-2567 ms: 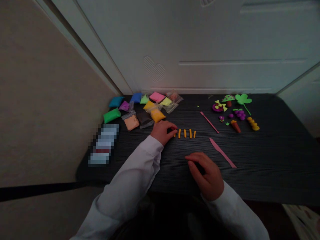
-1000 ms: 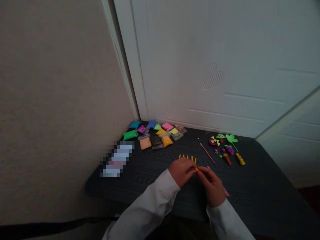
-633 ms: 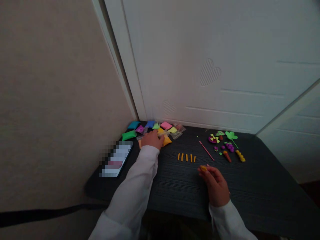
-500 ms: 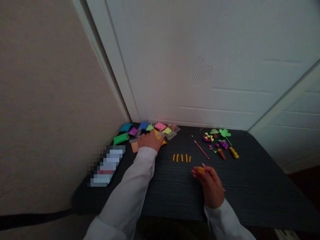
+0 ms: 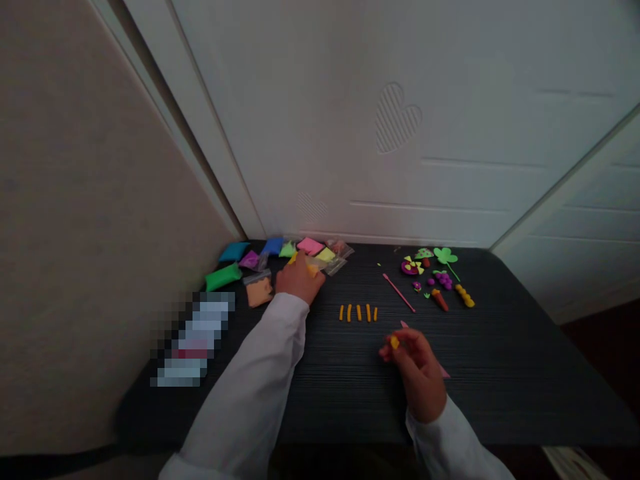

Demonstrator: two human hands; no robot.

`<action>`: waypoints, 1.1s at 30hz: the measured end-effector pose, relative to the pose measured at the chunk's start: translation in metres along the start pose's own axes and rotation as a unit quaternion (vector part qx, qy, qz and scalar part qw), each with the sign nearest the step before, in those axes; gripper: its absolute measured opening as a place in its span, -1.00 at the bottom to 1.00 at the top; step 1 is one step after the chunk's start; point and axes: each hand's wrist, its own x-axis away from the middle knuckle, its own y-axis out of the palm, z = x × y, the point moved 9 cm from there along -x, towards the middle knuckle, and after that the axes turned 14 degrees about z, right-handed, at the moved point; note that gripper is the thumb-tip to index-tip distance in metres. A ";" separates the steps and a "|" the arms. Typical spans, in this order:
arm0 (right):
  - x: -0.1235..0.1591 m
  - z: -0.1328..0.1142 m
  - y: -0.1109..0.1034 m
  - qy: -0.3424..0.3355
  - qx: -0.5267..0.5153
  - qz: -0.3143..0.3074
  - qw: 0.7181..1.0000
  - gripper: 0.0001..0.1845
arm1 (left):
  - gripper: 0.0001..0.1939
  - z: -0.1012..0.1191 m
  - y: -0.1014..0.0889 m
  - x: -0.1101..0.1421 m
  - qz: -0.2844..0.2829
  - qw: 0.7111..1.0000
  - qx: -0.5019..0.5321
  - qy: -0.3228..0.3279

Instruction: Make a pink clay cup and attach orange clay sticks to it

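My left hand (image 5: 300, 280) is reached out among the clay packets, its fingers curled over a packet of yellow clay (image 5: 313, 268). The fingertips are partly hidden. Pinched between the thumb and fingers of my right hand (image 5: 417, 373) is a small piece of yellow clay (image 5: 395, 342), raised above the table. A row of several short orange-yellow clay strips (image 5: 359, 313) lies between the two hands. Partly behind my right hand, a pink tool (image 5: 443, 371) rests on the table.
Other packets, such as a green one (image 5: 223, 276) and a peach one (image 5: 259, 291), lie at the left. A pixelated phone-like object (image 5: 197, 340) is nearer me. Another pink tool (image 5: 399, 292) lies before clay figures, including purple grapes (image 5: 443, 281) and a green clover (image 5: 445, 256).
My left hand has curled in more around the yellow packet, and the peach packet beside it is now more exposed. My right hand keeps its pinch, slightly turned. The view has shifted slightly.
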 end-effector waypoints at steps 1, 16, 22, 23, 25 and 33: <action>0.000 0.002 0.000 0.014 0.001 -0.003 1.000 -0.81 | -0.31 0.000 -0.003 0.004 0.001 0.999 0.032 0.004; 0.025 0.016 0.041 0.127 0.132 -0.161 0.970 -0.82 | -0.69 -0.013 -0.049 0.118 -0.023 0.920 0.383 0.081; 0.033 -0.009 0.081 -0.125 0.397 -0.158 0.896 -0.74 | -0.67 -0.002 -0.049 0.134 0.053 0.929 0.313 0.190; 0.034 -0.012 0.086 -0.148 0.410 -0.159 0.886 -0.74 | -0.67 -0.001 -0.046 0.136 0.049 0.930 0.306 0.196; 0.032 -0.009 0.091 -0.148 0.404 -0.170 0.887 -0.77 | -0.66 0.000 -0.043 0.139 0.037 0.932 0.299 0.202; 0.032 0.017 0.087 -0.013 0.326 -0.241 0.914 -0.74 | -0.56 0.006 -0.043 0.142 -0.027 0.898 0.392 0.198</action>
